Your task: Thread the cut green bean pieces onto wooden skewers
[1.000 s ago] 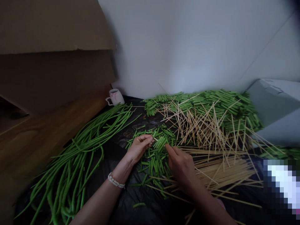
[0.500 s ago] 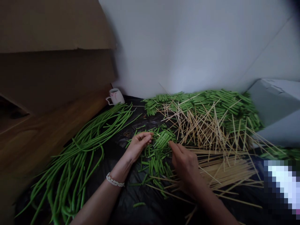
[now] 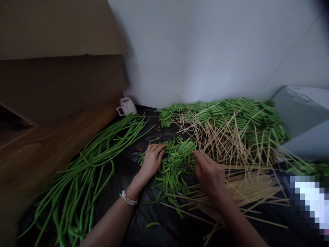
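My right hand (image 3: 209, 173) is closed in a pinch at the right end of a skewer of cut green beans (image 3: 186, 147). Its short pieces lie side by side in a row, and most of the stick is hidden. Over the left edge of the loose cut green bean pieces (image 3: 171, 180) reaches my left hand (image 3: 152, 159), fingers stretched out and thumb apart, the tips touching the pile. A beaded bracelet (image 3: 129, 198) circles the left wrist. Both hands are above a black plastic sheet (image 3: 138, 223).
Long whole beans (image 3: 102, 147) spread out at left, near a mug (image 3: 128, 106). Bare bamboo skewers (image 3: 254, 187) lie at right, below a heap of filled bean skewers (image 3: 239, 109). A cardboard box (image 3: 61, 31) stands at upper left, a pale box (image 3: 303, 109) at right.
My right hand has shifted right with the bean skewer, away from the left hand. The left hand has turned palm-down, and its fingers have opened from a pinch onto the cut pieces.
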The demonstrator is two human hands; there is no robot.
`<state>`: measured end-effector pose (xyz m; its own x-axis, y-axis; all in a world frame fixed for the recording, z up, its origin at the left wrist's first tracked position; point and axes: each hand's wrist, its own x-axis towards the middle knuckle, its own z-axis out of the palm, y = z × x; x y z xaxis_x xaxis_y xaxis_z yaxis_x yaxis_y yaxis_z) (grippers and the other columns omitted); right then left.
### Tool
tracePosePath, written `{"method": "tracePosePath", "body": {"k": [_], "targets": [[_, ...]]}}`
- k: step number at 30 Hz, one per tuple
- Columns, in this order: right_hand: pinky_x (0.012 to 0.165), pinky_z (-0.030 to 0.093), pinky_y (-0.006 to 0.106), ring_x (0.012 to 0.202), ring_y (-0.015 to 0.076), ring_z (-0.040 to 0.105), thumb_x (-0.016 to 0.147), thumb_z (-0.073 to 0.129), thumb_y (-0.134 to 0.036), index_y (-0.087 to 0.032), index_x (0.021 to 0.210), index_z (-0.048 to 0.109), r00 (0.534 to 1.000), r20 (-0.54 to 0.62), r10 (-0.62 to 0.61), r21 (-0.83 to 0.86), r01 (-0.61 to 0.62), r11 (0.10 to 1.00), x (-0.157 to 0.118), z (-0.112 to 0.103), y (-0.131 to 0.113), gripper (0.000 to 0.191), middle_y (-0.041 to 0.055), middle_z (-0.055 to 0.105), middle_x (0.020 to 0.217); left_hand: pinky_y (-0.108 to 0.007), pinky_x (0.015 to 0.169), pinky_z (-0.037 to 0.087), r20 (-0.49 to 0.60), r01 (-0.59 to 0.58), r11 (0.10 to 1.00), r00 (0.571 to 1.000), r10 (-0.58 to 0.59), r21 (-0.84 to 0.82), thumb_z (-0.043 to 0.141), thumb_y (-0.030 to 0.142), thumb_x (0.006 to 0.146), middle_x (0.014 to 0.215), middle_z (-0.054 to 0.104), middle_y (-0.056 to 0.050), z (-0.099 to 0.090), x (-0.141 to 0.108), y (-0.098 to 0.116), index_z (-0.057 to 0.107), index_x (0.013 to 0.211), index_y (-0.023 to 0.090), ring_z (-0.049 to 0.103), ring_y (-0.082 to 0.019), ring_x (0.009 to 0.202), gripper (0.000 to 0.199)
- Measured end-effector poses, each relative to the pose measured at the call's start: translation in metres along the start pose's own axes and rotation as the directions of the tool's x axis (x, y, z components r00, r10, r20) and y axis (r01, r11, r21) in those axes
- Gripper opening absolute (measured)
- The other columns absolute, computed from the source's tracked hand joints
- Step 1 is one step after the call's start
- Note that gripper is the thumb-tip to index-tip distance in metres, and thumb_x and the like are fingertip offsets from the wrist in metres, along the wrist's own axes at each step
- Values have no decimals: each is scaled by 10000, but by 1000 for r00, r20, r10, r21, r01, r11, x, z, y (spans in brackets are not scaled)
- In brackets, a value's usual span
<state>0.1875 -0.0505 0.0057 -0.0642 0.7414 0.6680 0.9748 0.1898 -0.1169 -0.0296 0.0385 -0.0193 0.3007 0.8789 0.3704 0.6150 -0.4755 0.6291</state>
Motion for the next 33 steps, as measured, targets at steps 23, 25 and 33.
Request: {"method": "tracePosePath", "body": {"k": [23, 25, 33], "targets": [[554, 328, 266, 592, 115, 551, 850, 451, -72, -168, 1077, 672, 996, 46, -81, 12, 80, 997, -5, 4, -17, 331, 0, 636, 707, -310, 784, 478, 150, 356, 635, 922, -356, -686, 771, 379, 694, 786, 736, -60, 0, 3, 4, 755, 860, 174, 653, -193, 760, 264], [557, 325, 270, 592, 118, 552, 858, 451, -79, -165, 1081, 670, 994, 61, -87, 16, 86, 996, -5, 5, -18, 324, 0, 627, 700, -301, 790, 488, 226, 401, 524, 903, -366, -752, 781, 378, 691, 794, 736, -59, 1, 2, 4, 753, 896, 173, 659, -174, 756, 292], [559, 328, 267, 584, 119, 552, 852, 443, -74, -155, 1083, 663, 990, 95, -104, 47, 100, 994, -6, 5, -24, 330, 0, 622, 696, -261, 735, 476, 302, 428, 440, 895, -328, -790, 778, 367, 704, 753, 715, -34, -1, 1, 10, 738, 936, 173, 635, -138, 700, 305]]}}
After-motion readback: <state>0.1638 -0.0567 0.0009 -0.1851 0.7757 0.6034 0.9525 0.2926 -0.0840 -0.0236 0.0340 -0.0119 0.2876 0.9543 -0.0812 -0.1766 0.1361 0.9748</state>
